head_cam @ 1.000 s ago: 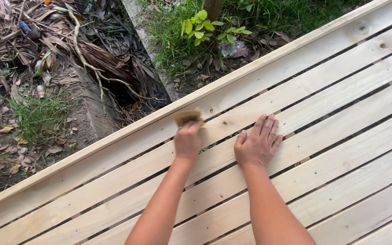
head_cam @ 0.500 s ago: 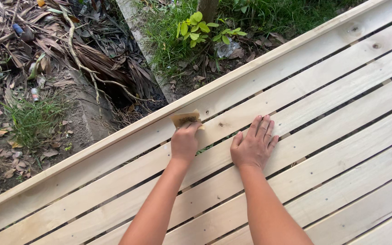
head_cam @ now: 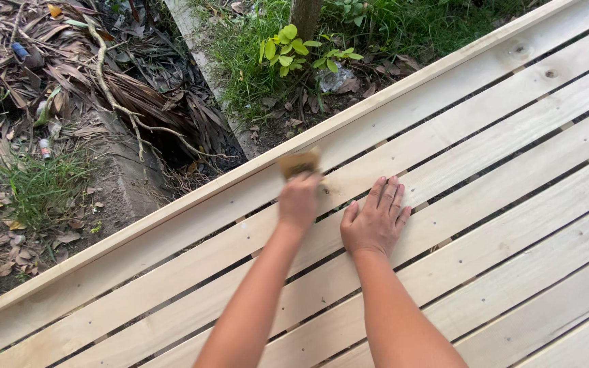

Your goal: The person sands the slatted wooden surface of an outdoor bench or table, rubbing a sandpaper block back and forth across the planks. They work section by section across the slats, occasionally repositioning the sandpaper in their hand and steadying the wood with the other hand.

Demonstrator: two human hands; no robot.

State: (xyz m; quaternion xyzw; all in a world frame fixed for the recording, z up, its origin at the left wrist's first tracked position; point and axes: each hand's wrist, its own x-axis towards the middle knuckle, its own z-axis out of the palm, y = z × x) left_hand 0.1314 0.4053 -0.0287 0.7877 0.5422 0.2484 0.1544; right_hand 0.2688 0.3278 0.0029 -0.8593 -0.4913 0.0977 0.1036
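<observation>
My left hand is closed around a small tan block, blurred, that looks like a sanding block or brush, pressed on a pale wooden slat near the platform's outer edge. My right hand lies flat, fingers spread, on the slats just right of the left hand. Both forearms reach in from the bottom of the view. The slatted wooden platform runs diagonally from lower left to upper right.
Beyond the platform's edge board lies bare soil with dry palm leaves, a concrete curb, grass and a small green-leaved plant by a tree trunk. Narrow gaps separate the slats.
The left hand with the tan block has shifted slightly along the slat. The right hand has stayed flat in the same place.
</observation>
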